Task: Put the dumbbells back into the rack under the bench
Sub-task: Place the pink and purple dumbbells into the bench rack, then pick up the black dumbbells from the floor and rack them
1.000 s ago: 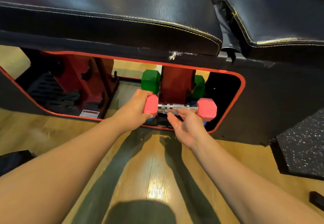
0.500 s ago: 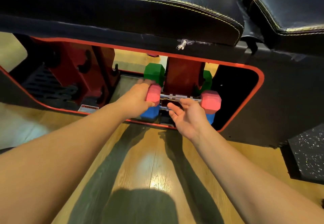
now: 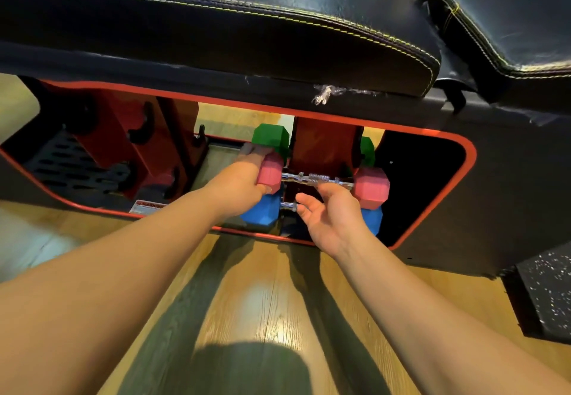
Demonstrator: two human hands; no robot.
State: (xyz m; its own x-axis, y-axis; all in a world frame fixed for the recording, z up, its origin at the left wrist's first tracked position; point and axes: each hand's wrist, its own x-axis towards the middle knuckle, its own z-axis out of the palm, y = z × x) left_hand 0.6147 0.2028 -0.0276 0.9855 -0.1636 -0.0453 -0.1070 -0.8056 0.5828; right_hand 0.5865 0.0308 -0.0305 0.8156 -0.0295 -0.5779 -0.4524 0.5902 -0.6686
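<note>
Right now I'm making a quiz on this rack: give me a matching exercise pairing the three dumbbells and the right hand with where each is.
Things:
1. pink dumbbell
2. green dumbbell
3. blue dumbbell
4. right hand

Places:
A. lowest in the rack
B. highest and farthest back
C. open, under the chrome handle
D. middle level, its end gripped by the left hand

Pairs: 1-D, 2-B, 3-A, 4-C
</note>
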